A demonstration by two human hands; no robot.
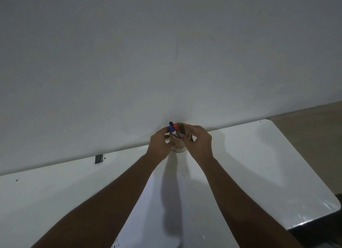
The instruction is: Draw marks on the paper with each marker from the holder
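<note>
A clear glass holder point(178, 149) stands on the white table point(259, 155) close to the wall. Three markers stick out of it: one with a blue cap point(172, 130), one with an orange-red cap point(175, 127) and one with a black cap point(170, 123). My left hand point(160, 143) wraps around the left side of the holder. My right hand point(198, 141) reaches over its right side, fingertips pinching at the markers' shafts. A white sheet of paper point(159, 210) lies on the table between my forearms, partly in shadow.
A plain white wall point(166, 53) rises right behind the holder. A small dark clip-like object point(98, 159) sits at the table's back edge to the left. The table's right edge point(314, 173) drops to a tan floor.
</note>
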